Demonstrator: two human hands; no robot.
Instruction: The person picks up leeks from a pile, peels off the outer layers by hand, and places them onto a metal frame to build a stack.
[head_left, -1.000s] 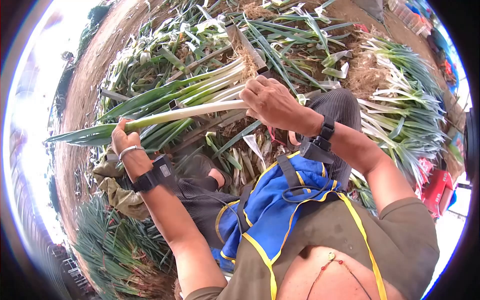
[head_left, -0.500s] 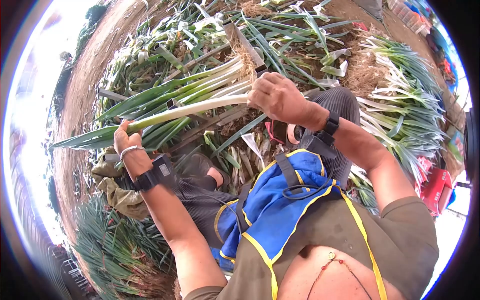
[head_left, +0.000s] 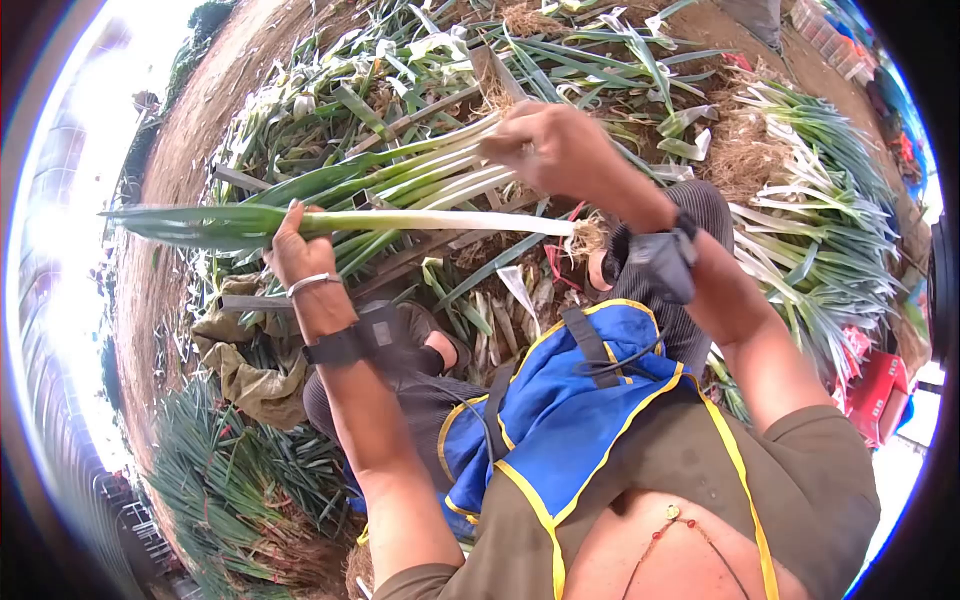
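My left hand is closed around the green part of a long green onion. The stalk lies almost level in front of me, its leaves to the left and its white end with roots to the right. Above that white end is my right hand, its fingers curled and slightly blurred; whatever they may hold is hidden. It is apart from the held stalk. Behind, a row of more green onions rests on a rack, and the right hand covers some of their root ends.
Loose leaves and trimmings cover the ground ahead. A stack of green onions lies to the right, near a red box. Another bundle sits at lower left, beside a crumpled olive cloth. My shoe is below the rack.
My right hand has let go of the onion's white end and moved up from it, baring the roots. My left hand has shifted slightly right, and the stalk has swung to nearly level.
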